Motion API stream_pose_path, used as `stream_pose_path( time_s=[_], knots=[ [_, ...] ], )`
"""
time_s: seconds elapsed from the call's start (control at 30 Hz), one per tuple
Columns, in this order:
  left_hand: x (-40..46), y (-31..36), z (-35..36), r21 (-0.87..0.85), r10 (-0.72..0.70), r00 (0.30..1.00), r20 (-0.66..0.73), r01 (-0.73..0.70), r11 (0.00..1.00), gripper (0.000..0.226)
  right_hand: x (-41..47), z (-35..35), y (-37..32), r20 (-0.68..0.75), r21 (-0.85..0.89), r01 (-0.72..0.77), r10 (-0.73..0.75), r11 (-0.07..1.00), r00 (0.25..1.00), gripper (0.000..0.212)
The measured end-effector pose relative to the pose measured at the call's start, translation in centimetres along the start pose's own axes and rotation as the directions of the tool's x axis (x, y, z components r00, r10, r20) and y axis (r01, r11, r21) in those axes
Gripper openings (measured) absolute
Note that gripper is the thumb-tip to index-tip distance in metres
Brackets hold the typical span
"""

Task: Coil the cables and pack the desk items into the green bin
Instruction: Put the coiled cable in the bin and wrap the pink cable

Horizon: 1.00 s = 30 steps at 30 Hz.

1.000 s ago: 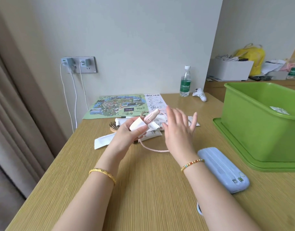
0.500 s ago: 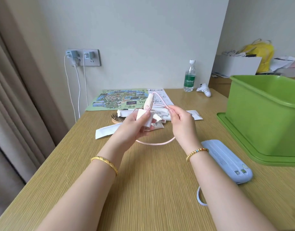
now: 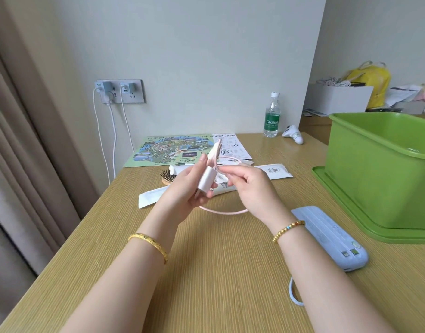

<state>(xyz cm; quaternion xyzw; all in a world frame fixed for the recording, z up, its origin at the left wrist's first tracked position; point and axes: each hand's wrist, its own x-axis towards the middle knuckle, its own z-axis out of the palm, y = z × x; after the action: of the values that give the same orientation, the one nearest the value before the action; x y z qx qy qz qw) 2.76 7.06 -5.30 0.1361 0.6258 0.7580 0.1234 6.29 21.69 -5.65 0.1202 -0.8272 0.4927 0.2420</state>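
Observation:
My left hand [image 3: 186,192] grips a white charger plug [image 3: 206,179] above the wooden desk [image 3: 218,272], with a pink connector [image 3: 215,151] sticking up behind it. My right hand [image 3: 251,188] pinches the pink cable [image 3: 222,211] close to the plug; the cable hangs in a loop under both hands. The green bin [image 3: 384,174] stands at the right on its green lid. A light blue power bank [image 3: 331,236] lies beside my right forearm, its blue strap [image 3: 294,295] near the front.
Behind my hands lie white sachets [image 3: 274,170], a wooden hairbrush [image 3: 167,177] and a printed map [image 3: 173,150]. A water bottle [image 3: 272,115] and a white controller [image 3: 293,134] stand at the back. Two chargers with white cords sit in the wall socket [image 3: 120,91].
My right hand went from open beside the plug to pinching the pink cable near it. Both hands rose slightly, and the pink loop now hangs beneath them.

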Motion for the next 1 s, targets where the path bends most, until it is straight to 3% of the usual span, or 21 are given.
stream_pose_path(
  time_s=[0.17,0.23,0.33,0.47,0.57,0.63,0.73,0.8,0.9,1.0],
  knots=[
    [-0.6,0.7,-0.9,0.097,0.041,0.959,0.279,-0.071,0.993,0.048,-0.1,-0.8,-0.7,0.241,0.218,-0.198,0.144,0.956,0.960,0.015],
    [-0.9,0.9,-1.4,0.194,0.032,0.928,0.371,-0.111,0.975,0.054,-0.1,-1.4,-0.6,0.362,0.201,-0.280,0.194,0.939,0.912,0.005],
    [-1.5,1.4,-2.0,0.369,-0.067,0.888,0.455,-0.120,0.922,0.068,-0.1,-2.3,-0.3,0.489,0.067,-0.355,0.280,0.932,0.826,0.009],
    [-2.1,1.8,-1.7,0.635,-0.265,0.852,0.452,-0.099,0.766,0.064,0.0,-2.7,0.1,0.466,-0.057,-0.422,0.398,0.905,0.790,0.019],
    [-2.0,1.6,-0.9,0.857,-0.316,0.891,0.327,-0.138,0.496,0.052,0.1,-2.8,0.1,0.426,0.040,-0.437,0.380,0.899,0.821,0.019],
    [-1.8,0.9,-0.1,0.922,-0.256,0.936,0.241,-0.138,0.361,0.046,0.0,-2.8,0.1,0.397,0.096,-0.426,0.358,0.899,0.845,0.018],
    [-0.8,-0.3,0.8,0.901,-0.061,0.992,0.106,-0.070,0.429,0.041,0.0,-2.4,-0.2,0.315,0.078,-0.333,0.294,0.940,0.903,0.011],
    [-0.3,-0.7,0.9,0.830,0.027,1.000,0.004,-0.019,0.557,0.033,0.1,-2.0,-0.4,0.272,0.091,-0.266,0.233,0.960,0.934,0.009],
    [-0.2,-0.8,0.6,0.556,-0.008,0.999,-0.038,0.027,0.831,0.018,0.2,-1.4,-0.3,0.224,0.050,-0.185,0.169,0.982,0.960,0.023],
    [0.0,-0.6,0.5,0.227,-0.045,0.996,-0.079,0.062,0.972,0.033,0.2,-0.8,0.1,0.183,-0.025,-0.136,0.138,0.990,0.973,0.026]
  ],
)
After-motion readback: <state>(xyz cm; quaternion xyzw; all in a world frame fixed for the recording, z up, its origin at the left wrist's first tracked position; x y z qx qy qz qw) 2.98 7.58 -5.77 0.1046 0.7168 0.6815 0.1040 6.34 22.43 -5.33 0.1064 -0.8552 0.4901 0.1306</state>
